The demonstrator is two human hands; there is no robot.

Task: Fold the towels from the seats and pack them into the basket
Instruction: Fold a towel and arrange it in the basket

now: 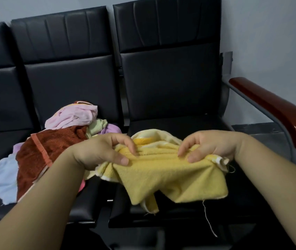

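Right now you are gripping one yellow towel (170, 177) with both hands, holding it up over the front of the right-hand seat (179, 87). Your left hand (100, 152) is pinching the bunched upper edge between thumb and curled fingers. Your right hand (210, 147) is doing the same near a frayed corner. The cloth is sagging in soft folds between and below the two grips.

Handling, as a judgement: it looks like terry cloth, light, limp and not slippery, so it is likely going to droop wherever you are not supporting it. Loose threads (209, 221) are trailing from the lower hem, so snagging looks possible. You are probably better off taking two corners of one edge and spreading it flat rather than crumpling the middle.

Counts:
- One towel is in your hands.
- A pile (62, 134) is lying on the middle seat (71, 87), just beside your left wrist. It is showing at least five cloths by colour: pink towel (75, 116), rust-brown towel (40, 159), pale blue towel (6, 179), pale green towel (97, 126) and lilac towel (112, 128).
- A bright pink scrap (82, 185) is peeking out under your left forearm; I cannot tell whether it is a sixth.
- Three black seats are showing, with one wooden armrest (269, 105) at the right.
- The basket is not showing anywhere.
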